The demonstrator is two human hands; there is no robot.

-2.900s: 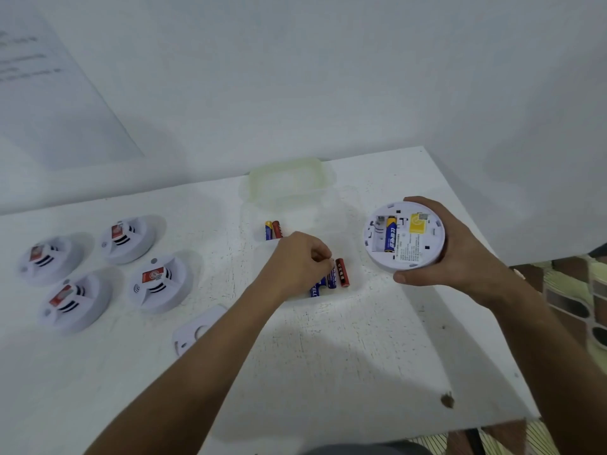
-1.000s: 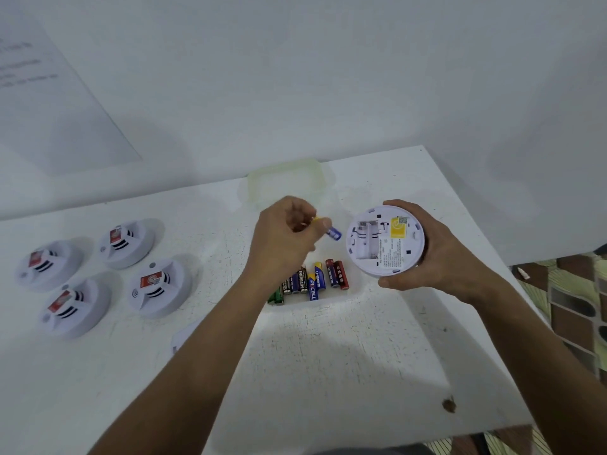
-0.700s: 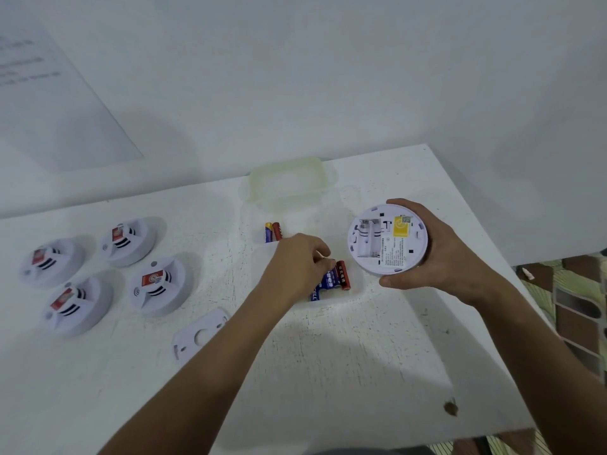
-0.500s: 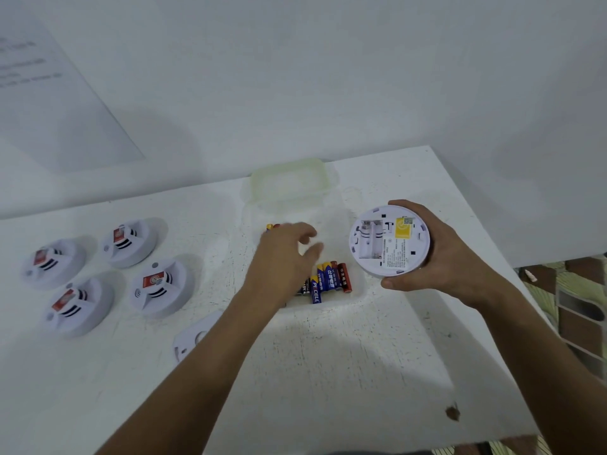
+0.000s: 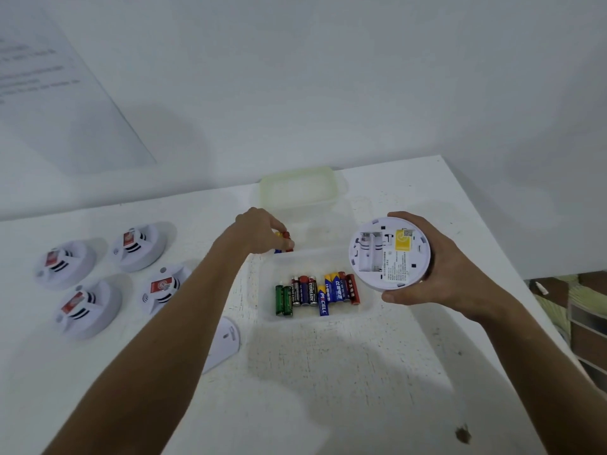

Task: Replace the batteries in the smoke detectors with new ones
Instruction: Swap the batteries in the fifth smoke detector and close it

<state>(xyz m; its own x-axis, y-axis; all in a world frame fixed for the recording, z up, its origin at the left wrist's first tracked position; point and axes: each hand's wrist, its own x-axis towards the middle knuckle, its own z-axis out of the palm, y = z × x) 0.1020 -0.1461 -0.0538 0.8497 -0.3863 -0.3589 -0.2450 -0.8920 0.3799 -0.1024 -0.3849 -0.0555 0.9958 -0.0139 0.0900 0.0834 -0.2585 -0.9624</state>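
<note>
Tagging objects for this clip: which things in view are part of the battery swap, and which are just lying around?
In the job:
- open smoke detector, battery bay empty, held in right hand
- batteries at the far end of the clear tray, left hand reaching them
- row of batteries
- four waiting detectors
- detached back plate

Lying about:
- tray lid
- paper on wall

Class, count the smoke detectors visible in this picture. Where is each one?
5: four smoke detectors on the table's left, one opened detector held in the right hand.

One head-worn view looks forward and steeply down, close above the white bench (image 5: 328,389), facing the wall behind it.
</note>
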